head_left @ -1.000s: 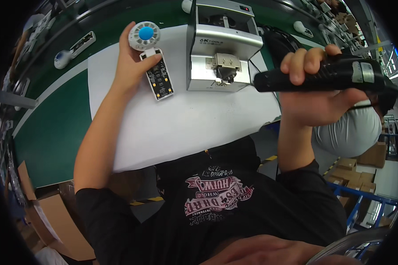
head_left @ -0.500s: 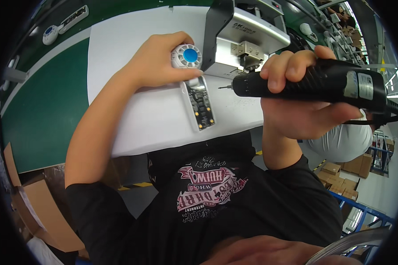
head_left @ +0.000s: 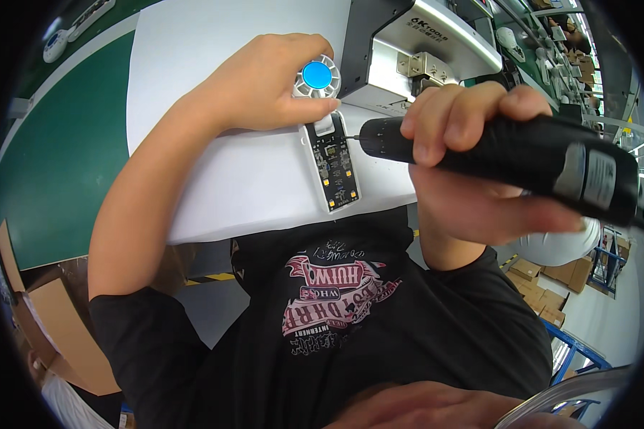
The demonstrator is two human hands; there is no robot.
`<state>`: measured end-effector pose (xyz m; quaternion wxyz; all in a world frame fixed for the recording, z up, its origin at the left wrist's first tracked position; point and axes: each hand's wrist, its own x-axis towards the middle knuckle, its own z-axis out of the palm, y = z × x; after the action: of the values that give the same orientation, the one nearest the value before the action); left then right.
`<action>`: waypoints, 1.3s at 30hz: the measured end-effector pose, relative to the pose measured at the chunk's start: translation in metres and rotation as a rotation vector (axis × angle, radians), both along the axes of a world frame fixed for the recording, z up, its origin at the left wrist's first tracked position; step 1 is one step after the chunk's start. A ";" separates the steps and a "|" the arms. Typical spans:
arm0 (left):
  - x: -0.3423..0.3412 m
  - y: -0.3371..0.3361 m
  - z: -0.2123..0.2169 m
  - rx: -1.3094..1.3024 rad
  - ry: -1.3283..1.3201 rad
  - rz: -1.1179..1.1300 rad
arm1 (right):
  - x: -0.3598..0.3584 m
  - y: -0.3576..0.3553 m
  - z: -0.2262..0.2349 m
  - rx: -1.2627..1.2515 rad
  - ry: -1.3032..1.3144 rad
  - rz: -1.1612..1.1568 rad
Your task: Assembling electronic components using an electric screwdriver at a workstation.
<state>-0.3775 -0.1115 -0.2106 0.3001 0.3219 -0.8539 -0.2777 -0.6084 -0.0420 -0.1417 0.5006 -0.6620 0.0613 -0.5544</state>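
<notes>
My left hand (head_left: pixel 261 86) is closed around the round head of a white handheld device (head_left: pixel 317 75), which has a ribbed rim and a blue disc. From that head runs a narrow white handle, its black circuit board (head_left: pixel 340 170) exposed and dotted with small yellow parts. In my right hand (head_left: pixel 465 175) is a black electric screwdriver (head_left: pixel 537 150), held nearly level. Its thin bit points left and overlaps the board's right edge near the head; whether it touches, I cannot tell. The fingers of my left hand beyond the head are partly hidden.
Behind the screwdriver stands a silver and black screw feeder (head_left: pixel 386 68). White paper (head_left: pixel 243 186) covers part of the green table (head_left: pixel 64 157). Another white device (head_left: pixel 57 44) lies at the far left. Cardboard boxes (head_left: pixel 75 332) stand below left; a person in white is beyond my right arm.
The screwdriver's bit has moved left, from beside the board to over its right edge. The board now faces up more squarely. My left hand keeps its hold, and the whole view has shifted slightly.
</notes>
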 end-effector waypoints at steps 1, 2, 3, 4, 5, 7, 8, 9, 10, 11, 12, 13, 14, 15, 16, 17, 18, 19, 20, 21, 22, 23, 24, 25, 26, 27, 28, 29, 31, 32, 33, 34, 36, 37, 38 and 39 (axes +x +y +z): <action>-0.001 -0.001 0.000 -0.014 0.008 0.000 | 0.001 0.002 0.001 -0.003 0.003 0.001; -0.001 -0.003 0.000 -0.032 0.010 0.000 | 0.003 0.000 -0.001 -0.007 0.002 -0.003; -0.001 -0.003 0.000 -0.038 0.009 -0.007 | 0.004 -0.004 -0.004 0.017 -0.006 0.037; 0.001 -0.001 0.000 -0.001 0.002 0.002 | 0.005 -0.009 -0.006 0.039 -0.012 0.075; 0.002 0.000 0.001 0.035 -0.005 0.008 | 0.003 -0.010 -0.005 0.059 -0.019 0.110; 0.005 0.000 0.003 0.055 -0.003 -0.001 | -0.011 -0.008 0.012 -0.001 -0.044 0.034; 0.009 -0.001 0.005 0.036 -0.024 0.015 | -0.019 -0.007 0.024 -0.049 -0.070 -0.028; 0.009 0.002 0.006 0.024 -0.045 0.039 | -0.026 -0.005 0.033 -0.090 -0.096 -0.083; 0.007 0.002 0.007 0.014 -0.066 0.065 | -0.031 -0.006 0.038 -0.094 -0.088 -0.087; 0.004 0.002 0.007 0.012 -0.058 0.062 | -0.035 -0.009 0.042 -0.143 -0.061 -0.138; 0.005 0.002 0.005 0.010 -0.059 0.072 | -0.036 -0.012 0.041 -0.190 -0.041 -0.193; 0.006 0.003 0.004 0.010 -0.059 0.084 | -0.037 -0.014 0.040 -0.236 -0.022 -0.247; 0.005 0.002 0.004 0.006 -0.056 0.099 | -0.041 -0.018 0.039 -0.239 -0.019 -0.248; 0.005 0.001 0.004 0.004 -0.054 0.098 | -0.048 -0.022 0.034 -0.223 0.011 -0.235; 0.005 0.001 0.004 0.012 -0.063 0.098 | -0.053 -0.025 0.029 -0.206 0.041 -0.220; 0.007 0.001 0.004 0.023 -0.077 0.104 | -0.051 -0.027 0.028 -0.185 0.066 -0.198; 0.009 0.002 0.003 0.036 -0.091 0.112 | -0.047 -0.026 0.027 -0.182 0.063 -0.190; 0.010 0.001 0.002 0.041 -0.095 0.121 | -0.042 -0.023 0.025 -0.108 0.013 -0.103; 0.009 -0.002 -0.001 -0.018 -0.079 0.107 | -0.036 -0.019 0.023 -0.033 -0.037 -0.014; 0.008 -0.004 -0.005 -0.076 -0.064 0.094 | -0.029 -0.016 0.021 0.044 -0.088 0.076; 0.008 -0.004 -0.009 -0.127 -0.052 0.078 | -0.023 -0.013 0.016 0.057 -0.097 0.086; 0.008 -0.004 -0.011 -0.113 -0.062 0.088 | -0.017 -0.011 0.011 0.043 -0.105 0.084; 0.005 -0.005 -0.009 -0.112 -0.055 0.082 | -0.011 -0.009 0.009 0.023 -0.110 0.078; 0.003 -0.006 -0.007 -0.111 -0.048 0.076 | -0.006 -0.006 0.007 0.003 -0.116 0.071; 0.002 -0.006 -0.006 -0.110 -0.041 0.069 | 0.002 -0.001 0.007 0.011 -0.121 0.078; 0.002 -0.006 -0.005 -0.104 -0.046 0.075 | 0.010 0.003 0.009 0.029 -0.100 0.015; 0.002 -0.006 -0.005 -0.095 -0.050 0.077 | 0.017 0.008 0.012 0.045 -0.076 -0.048; 0.003 -0.006 -0.004 -0.088 -0.054 0.077 | 0.020 0.009 0.012 0.061 -0.052 -0.112; 0.003 -0.006 -0.004 -0.078 -0.057 0.082 | 0.015 -0.001 0.003 0.049 -0.063 -0.052; 0.003 -0.005 -0.005 -0.086 -0.051 0.082 | 0.013 -0.006 -0.002 0.033 -0.073 0.001; 0.002 -0.004 -0.005 -0.096 -0.045 0.081 | 0.014 -0.008 -0.004 0.018 -0.083 0.054; 0.002 -0.003 -0.006 -0.105 -0.039 0.081 | 0.014 -0.006 -0.005 0.021 -0.082 0.055; 0.001 -0.004 -0.003 -0.093 -0.033 0.079 | 0.017 0.002 -0.005 0.020 -0.075 0.036; 0.002 -0.004 -0.001 -0.085 -0.030 0.075 | 0.019 0.005 -0.006 0.019 -0.074 0.026; 0.001 -0.004 0.000 -0.079 -0.028 0.070 | 0.020 0.003 -0.008 0.019 -0.074 0.023; 0.000 -0.003 -0.002 -0.082 -0.027 0.064 | 0.019 -0.003 -0.011 0.022 -0.077 0.074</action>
<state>-0.3777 -0.1147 -0.2123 0.3101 0.3403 -0.8578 -0.2284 -0.5891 -0.0451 -0.1531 0.5302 -0.6365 0.0238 -0.5597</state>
